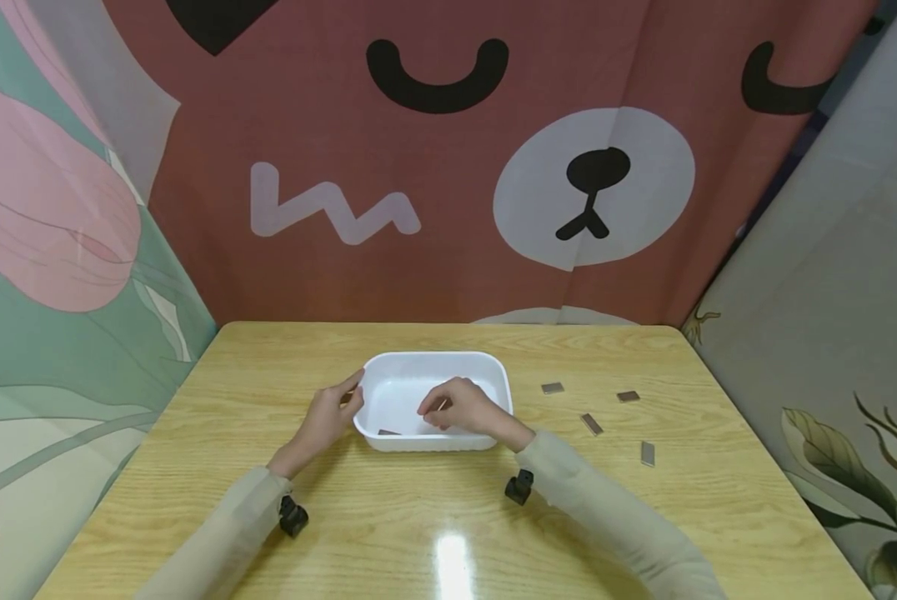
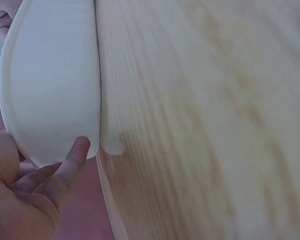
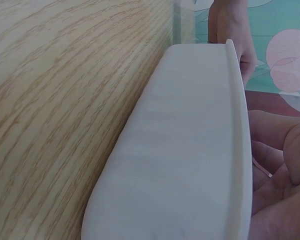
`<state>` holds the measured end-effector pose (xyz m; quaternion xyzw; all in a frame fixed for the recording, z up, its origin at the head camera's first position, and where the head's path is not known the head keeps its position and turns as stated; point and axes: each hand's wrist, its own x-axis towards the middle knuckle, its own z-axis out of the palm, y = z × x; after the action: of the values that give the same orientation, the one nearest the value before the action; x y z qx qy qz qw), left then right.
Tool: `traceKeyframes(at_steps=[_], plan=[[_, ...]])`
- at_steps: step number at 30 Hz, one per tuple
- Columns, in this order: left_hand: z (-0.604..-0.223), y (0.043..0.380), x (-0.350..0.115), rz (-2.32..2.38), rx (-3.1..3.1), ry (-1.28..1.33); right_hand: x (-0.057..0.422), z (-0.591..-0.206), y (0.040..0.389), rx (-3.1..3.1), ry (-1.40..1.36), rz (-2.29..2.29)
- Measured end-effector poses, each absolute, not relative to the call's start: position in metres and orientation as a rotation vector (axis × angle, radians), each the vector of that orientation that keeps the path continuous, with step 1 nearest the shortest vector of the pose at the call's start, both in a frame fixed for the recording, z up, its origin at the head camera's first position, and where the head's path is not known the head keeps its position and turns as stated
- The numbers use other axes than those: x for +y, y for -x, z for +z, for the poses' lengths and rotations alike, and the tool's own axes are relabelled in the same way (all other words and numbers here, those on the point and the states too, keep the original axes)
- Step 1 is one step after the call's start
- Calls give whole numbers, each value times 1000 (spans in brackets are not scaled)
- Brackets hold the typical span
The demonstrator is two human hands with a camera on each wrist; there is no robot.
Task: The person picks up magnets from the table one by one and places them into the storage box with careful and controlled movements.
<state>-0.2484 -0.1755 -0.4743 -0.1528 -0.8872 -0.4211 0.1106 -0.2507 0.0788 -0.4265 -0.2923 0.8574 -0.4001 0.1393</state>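
Observation:
A white plastic tub (image 1: pixel 433 443) with rounded corners stands on the table. My left hand (image 1: pixel 325 421) holds its left end, and in the left wrist view one finger (image 2: pixel 72 160) lies along the outer wall. My right hand (image 1: pixel 459 406) is inside the tub, above its floor, with the fingers bent toward the thumb. Between them a thin edge of a small flat piece (image 3: pixel 262 170) shows in the right wrist view; most of it is hidden by the fingers. Another small dark flat piece (image 1: pixel 388 432) lies in the tub, near the front left, partly behind the rim.
Several small grey rectangular pieces lie apart on the wooden table (image 1: pixel 418 517) right of the tub, among them one near the back (image 1: pixel 552 388) and one nearer the front (image 1: pixel 647 453). A curtain with a bear face (image 1: pixel 433 283) hangs behind the table's far edge.

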Motion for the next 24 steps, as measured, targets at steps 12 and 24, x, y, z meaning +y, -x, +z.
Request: traceKeyframes(at_steps=[12, 24], plan=[[-474, 249, -175, -1223, -2627, 441, 86, -425, 249, 2462, 852, -1186], [-471, 247, -174, -1232, -2652, 421, 93, -421, 247, 2432, 853, -1217]])
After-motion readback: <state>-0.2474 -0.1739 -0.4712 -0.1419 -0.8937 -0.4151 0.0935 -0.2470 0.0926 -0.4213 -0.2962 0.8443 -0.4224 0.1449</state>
